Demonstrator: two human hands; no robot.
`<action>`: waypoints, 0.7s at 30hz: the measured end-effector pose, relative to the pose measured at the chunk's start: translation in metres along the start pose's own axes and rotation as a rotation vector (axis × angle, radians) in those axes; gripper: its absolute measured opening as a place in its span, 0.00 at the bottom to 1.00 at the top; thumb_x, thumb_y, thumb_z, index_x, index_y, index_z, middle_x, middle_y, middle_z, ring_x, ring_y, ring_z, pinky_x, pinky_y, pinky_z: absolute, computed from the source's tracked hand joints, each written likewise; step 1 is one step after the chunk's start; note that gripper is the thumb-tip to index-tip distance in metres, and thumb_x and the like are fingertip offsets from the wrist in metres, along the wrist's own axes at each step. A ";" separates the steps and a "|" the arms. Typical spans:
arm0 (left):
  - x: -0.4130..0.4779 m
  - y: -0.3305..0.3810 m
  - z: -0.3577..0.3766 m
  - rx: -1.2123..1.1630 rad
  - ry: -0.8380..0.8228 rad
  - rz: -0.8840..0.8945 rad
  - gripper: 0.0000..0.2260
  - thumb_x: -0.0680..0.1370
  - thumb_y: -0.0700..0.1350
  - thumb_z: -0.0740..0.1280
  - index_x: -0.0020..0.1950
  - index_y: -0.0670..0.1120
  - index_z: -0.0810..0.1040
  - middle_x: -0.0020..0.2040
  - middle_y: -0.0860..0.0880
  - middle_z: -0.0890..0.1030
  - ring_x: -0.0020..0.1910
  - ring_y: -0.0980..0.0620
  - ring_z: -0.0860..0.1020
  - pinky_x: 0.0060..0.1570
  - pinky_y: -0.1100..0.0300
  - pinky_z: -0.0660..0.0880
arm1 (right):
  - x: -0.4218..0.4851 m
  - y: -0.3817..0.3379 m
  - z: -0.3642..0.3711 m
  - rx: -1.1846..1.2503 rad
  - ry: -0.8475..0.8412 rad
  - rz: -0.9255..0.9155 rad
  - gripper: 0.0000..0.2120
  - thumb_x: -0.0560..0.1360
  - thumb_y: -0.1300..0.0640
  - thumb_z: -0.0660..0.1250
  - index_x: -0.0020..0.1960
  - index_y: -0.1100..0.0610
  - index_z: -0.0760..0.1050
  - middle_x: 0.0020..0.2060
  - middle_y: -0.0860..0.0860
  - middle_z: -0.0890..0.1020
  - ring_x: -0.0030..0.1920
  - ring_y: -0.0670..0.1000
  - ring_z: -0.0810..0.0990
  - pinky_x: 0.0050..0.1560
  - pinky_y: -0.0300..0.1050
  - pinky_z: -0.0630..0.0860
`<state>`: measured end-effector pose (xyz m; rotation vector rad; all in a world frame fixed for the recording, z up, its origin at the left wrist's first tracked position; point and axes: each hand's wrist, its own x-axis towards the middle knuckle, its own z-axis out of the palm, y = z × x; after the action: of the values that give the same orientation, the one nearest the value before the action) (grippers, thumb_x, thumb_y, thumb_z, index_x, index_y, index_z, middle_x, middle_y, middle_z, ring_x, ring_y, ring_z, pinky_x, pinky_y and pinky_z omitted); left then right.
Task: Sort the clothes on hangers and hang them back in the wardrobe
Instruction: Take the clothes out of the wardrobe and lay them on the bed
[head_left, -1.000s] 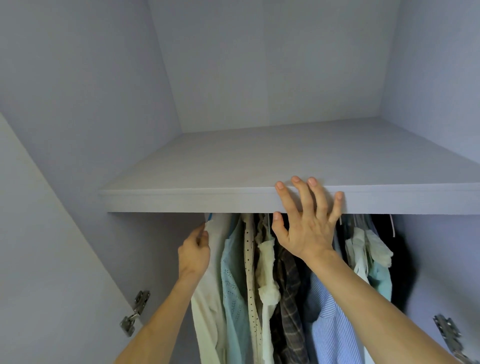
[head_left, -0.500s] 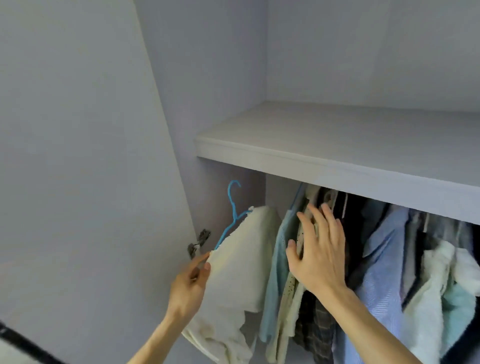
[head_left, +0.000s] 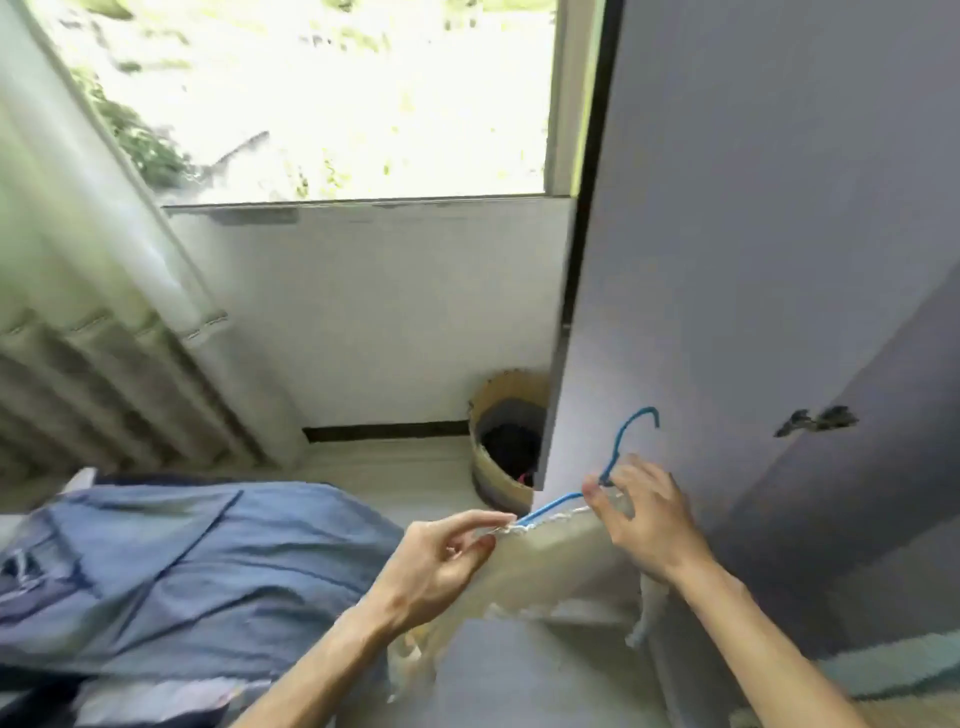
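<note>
A cream garment (head_left: 550, 566) hangs on a blue hanger (head_left: 621, 447) in front of the open wardrobe door (head_left: 753, 260). My left hand (head_left: 436, 561) pinches the garment's shoulder edge at the hanger's left arm. My right hand (head_left: 649, 519) holds the hanger at its neck, just below the hook, which points up and right. The garment drapes down between my forearms. The wardrobe's inside and its rail are out of view.
A bed with a blue cover (head_left: 171, 566) lies at the lower left. A round basket (head_left: 506, 441) stands on the floor beside the door's edge. A window (head_left: 322, 98) and a pale curtain (head_left: 93, 312) fill the upper left. A hinge (head_left: 815, 420) sits on the door.
The view has swung left and down, away from the wardrobe's inside. The cream garment on its blue hanger has come out with my left hand, and my right hand has left the hanging clothes and taken the hanger's neck.
</note>
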<state>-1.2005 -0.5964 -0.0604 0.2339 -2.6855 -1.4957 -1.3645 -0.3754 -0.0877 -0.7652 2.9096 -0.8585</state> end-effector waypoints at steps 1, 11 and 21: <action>-0.020 -0.008 -0.012 -0.001 0.041 -0.042 0.11 0.81 0.41 0.67 0.60 0.52 0.83 0.32 0.69 0.78 0.30 0.69 0.74 0.37 0.76 0.66 | 0.002 -0.019 0.020 0.023 -0.019 -0.054 0.35 0.74 0.24 0.46 0.43 0.51 0.79 0.43 0.46 0.81 0.52 0.56 0.79 0.53 0.52 0.73; -0.219 -0.090 -0.086 0.147 0.378 -0.461 0.16 0.78 0.62 0.64 0.66 0.69 0.73 0.32 0.54 0.75 0.34 0.58 0.75 0.40 0.62 0.73 | -0.042 -0.204 0.146 0.109 -0.274 -0.499 0.35 0.76 0.27 0.44 0.34 0.51 0.74 0.31 0.44 0.76 0.38 0.51 0.74 0.43 0.54 0.72; -0.304 -0.088 -0.104 0.185 0.738 -0.610 0.15 0.78 0.54 0.66 0.64 0.56 0.76 0.46 0.59 0.78 0.49 0.60 0.75 0.53 0.62 0.72 | -0.106 -0.350 0.198 0.086 -0.471 -1.065 0.33 0.78 0.30 0.46 0.35 0.52 0.76 0.31 0.45 0.73 0.39 0.49 0.72 0.37 0.52 0.74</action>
<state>-0.8782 -0.6803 -0.0735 1.3996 -2.1965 -0.9371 -1.0839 -0.6829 -0.0888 -2.1846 1.9110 -0.6427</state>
